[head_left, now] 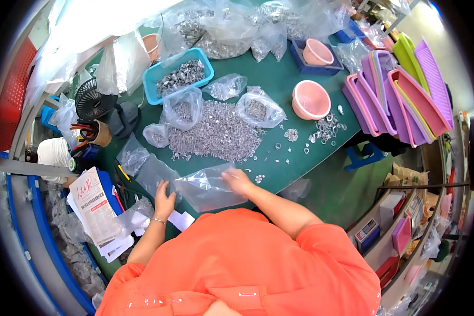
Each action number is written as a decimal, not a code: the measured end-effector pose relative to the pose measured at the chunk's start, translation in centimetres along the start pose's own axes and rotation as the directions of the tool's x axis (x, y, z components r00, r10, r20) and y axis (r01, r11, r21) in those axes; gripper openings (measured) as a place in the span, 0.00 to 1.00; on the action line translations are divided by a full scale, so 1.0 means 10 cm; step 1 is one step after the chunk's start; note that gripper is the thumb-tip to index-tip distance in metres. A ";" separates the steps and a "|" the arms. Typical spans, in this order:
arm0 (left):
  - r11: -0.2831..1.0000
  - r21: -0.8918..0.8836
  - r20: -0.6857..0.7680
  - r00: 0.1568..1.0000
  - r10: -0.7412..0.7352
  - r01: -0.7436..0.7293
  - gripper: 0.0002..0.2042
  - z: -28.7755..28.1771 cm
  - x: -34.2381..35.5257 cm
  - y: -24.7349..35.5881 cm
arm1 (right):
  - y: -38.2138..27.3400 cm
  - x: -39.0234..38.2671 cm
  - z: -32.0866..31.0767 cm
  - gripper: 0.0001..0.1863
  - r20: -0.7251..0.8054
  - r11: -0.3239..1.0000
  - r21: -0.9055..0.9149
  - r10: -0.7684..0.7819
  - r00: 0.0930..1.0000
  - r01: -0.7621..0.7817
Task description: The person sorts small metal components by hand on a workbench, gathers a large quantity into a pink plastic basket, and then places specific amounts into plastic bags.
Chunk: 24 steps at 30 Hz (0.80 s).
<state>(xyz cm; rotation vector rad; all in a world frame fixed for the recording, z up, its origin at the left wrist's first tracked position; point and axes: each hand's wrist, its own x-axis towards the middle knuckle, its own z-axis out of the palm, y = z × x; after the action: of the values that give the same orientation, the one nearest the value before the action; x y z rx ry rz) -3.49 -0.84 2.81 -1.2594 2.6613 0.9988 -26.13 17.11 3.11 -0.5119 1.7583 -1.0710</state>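
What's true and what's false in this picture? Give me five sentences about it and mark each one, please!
1. The right hand touches a clear plastic bag. True.

2. The person's shirt is green. False: the shirt is orange.

3. A pile of small parts lies on the green table. True.

4. The black fan is on the right side of the picture. False: the fan is on the left side.

5. The light blue tub is filled with pink balls. False: the light blue tub holds grey parts.
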 end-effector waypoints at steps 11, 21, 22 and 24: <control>0.964 0.022 -0.260 0.929 0.262 -0.266 0.22 0.09 -0.31 1.11 | -0.29 0.19 -0.83 0.24 -0.215 0.678 -0.640 -0.610 0.763 0.362; 0.975 0.215 0.398 0.916 -0.040 -0.051 0.35 0.41 -0.32 1.08 | -0.37 1.02 -1.66 0.10 -0.004 0.165 -0.975 -0.680 0.733 0.148; 0.974 0.220 0.427 0.903 -0.043 -0.058 0.35 0.39 -0.33 1.07 | -0.44 1.00 -1.70 0.06 0.013 0.162 -0.972 -0.682 0.731 0.169; 0.976 0.212 0.447 0.893 -0.054 -0.048 0.35 0.40 -0.30 1.07 | -0.51 1.03 -1.80 0.06 0.008 0.186 -0.971 -0.602 0.798 0.150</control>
<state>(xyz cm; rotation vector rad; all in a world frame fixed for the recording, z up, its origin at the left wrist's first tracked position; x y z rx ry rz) -9.93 8.45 6.30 -0.8588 2.3264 0.8417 -47.33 14.67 4.54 -1.7088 2.6509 -0.2168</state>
